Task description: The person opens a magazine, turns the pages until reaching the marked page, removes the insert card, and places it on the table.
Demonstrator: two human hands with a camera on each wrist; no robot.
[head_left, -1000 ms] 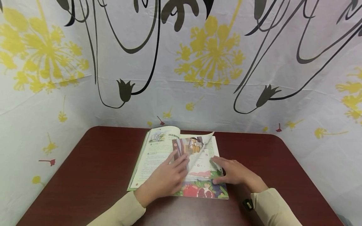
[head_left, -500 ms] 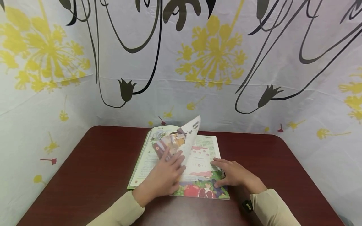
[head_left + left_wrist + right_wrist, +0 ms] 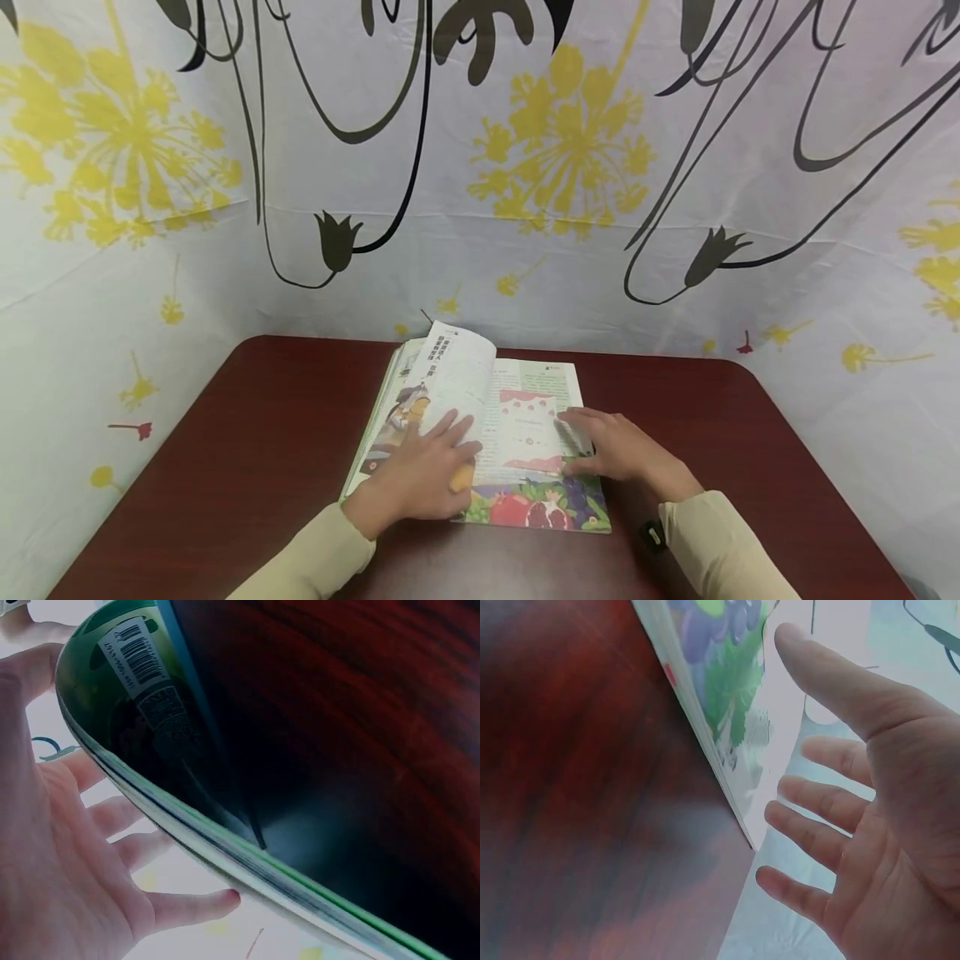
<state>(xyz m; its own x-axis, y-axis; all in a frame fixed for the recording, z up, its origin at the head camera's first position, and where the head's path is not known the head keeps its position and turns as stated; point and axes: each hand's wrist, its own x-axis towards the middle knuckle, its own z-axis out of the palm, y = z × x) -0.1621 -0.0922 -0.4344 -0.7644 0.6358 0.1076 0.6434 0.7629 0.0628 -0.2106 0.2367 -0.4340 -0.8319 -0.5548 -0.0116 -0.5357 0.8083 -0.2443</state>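
Note:
An open book lies on the table, with printed fruit along the bottom of its right page. My left hand presses on the left side with its fingers spread, over a page that curves up near the spine. A white card with pink edges lies flat on the right page. At that page's right edge is my right hand, its fingers extended beside the card. In the left wrist view a barcode label shows on the green cover. The right wrist view shows the right hand's fingers apart.
The dark red-brown table extends around the book on both sides. Behind it hangs a pale cloth printed with yellow flowers and dark stems. A black band-like item sits by the right sleeve.
The loose page has swung from right to left and now lies mostly over the left side. My left hand has shifted slightly left with it. The card on the right page is now uncovered.

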